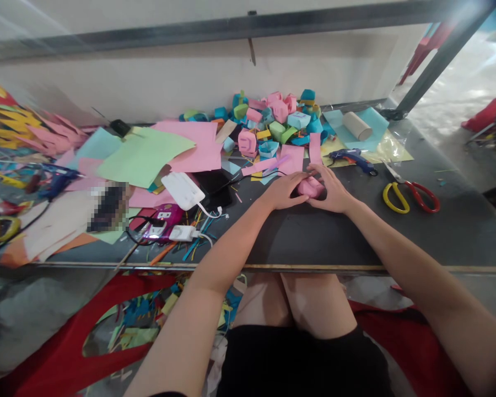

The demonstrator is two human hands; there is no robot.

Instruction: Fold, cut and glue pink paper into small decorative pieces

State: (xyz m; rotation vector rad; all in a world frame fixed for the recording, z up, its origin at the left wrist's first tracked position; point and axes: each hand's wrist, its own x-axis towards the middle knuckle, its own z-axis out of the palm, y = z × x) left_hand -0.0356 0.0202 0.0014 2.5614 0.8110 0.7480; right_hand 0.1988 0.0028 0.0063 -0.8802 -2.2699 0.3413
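The dark surface carries a light green paper sheet at the left and a pile of folded paper boxes at the back. Red and yellow scissors and a blue glue gun lie at the right. In the middle, the left hand and the right hand are both closed around a pink folded paper piece, which rests on the surface between them.

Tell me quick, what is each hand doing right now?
Left hand: closed around the pink paper piece, holding it on the table.
Right hand: closed around the same pink paper piece from the other side.
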